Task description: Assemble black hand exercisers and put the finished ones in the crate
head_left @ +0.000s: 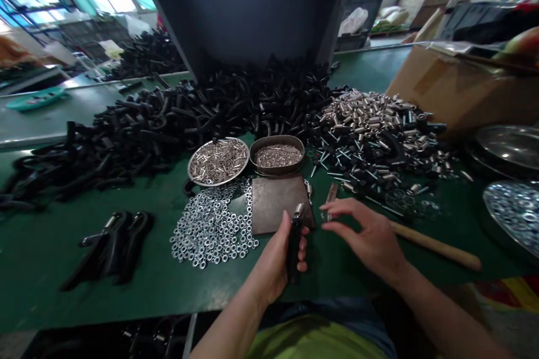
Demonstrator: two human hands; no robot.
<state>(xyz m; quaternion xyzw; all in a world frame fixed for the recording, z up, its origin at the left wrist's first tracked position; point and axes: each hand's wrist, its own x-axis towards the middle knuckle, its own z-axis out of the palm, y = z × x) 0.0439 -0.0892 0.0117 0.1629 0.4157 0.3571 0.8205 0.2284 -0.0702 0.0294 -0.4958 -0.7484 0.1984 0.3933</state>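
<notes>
My left hand [275, 261] is wrapped round a black handle [293, 249] that has a metal spring [299, 210] sticking up from its top. It hovers at the near edge of a dark metal plate [275, 202]. To its right, my right hand [370, 238] hangs palm down with the fingers spread and holds nothing; its fingertips are close to the handle and to a small metal tool [330, 196] lying on the green table [50, 247].
A spread of shiny nuts [213, 227] lies left of the plate. Behind it stand a round dish of metal pins [218, 161] and an oval tin of small parts [277, 155]. Black handles are heaped behind [168, 118], springs at the right [370, 118]. A wooden hammer handle [438, 247] lies at the right; finished pieces [113, 244] at the left.
</notes>
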